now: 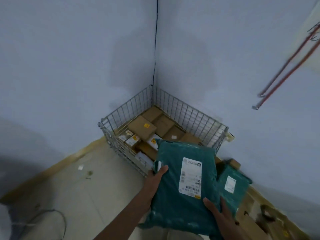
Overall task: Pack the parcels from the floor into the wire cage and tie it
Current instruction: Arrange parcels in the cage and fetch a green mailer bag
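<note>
A soft green plastic mailer bag (183, 179) with a white printed label is gripped at both edges, the left hand (155, 181) and right hand (219, 213) with fingers closed on it, just in front of the wire cage (194, 115). Brown cardboard boxes (142, 128) lie inside the cage. A second green bag (232, 186) rests on the floor at the right.

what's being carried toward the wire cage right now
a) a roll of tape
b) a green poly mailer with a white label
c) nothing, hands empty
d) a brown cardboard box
b: both hands, left and right, grip a green poly mailer with a white label, held in front of the wire cage, which already holds brown boxes.
</note>
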Motion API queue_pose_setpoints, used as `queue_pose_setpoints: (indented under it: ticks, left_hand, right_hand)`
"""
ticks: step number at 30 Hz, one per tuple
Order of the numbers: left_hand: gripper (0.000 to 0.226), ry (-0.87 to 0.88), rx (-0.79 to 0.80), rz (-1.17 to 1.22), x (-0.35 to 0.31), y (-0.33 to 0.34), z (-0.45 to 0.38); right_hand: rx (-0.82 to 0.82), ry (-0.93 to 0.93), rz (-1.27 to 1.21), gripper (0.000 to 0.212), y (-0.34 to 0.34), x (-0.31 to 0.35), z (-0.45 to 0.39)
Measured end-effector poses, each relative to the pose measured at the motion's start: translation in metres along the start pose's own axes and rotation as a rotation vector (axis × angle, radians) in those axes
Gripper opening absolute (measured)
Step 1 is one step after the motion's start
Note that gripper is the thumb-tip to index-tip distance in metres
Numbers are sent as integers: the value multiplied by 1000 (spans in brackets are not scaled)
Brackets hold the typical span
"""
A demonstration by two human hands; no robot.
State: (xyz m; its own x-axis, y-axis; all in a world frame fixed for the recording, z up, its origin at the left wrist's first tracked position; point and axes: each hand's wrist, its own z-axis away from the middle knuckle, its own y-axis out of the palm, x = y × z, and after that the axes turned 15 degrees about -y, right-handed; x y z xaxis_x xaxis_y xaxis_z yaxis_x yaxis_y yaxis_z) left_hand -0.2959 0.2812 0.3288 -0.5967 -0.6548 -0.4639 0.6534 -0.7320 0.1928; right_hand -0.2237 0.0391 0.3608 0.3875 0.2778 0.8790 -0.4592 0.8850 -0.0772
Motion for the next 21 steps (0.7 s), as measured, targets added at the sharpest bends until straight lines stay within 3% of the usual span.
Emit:
queue_pose_setpoints:
  ticks: [2,4,8,13,16,21]
  left_hand:
    - [88,-5,-11,-23,-13,-9,-9]
    - [100,-38,-26,-63,-25,-17,-22]
    - [74,-105,13,-119,-53,-34,-48]
    - [69,-181,-13,-192,-115,-56,-90]
    - [74,-180,-56,-223,-163,-72,-119]
    - [66,-239,-93,-369,-241,-97,-165]
  right_hand:
    - [-21,24,-8,117,13,-2,-13]
    - [-42,57,-48,112,26,-3,-27]
    - [-91,108,-120,105,47,-8,-68]
    - [-124,178,-249,107,85,5,-139]
    - [-165,245,-347,83,119,25,-182]
    - [-222,299,-456,68,168,53,-255]
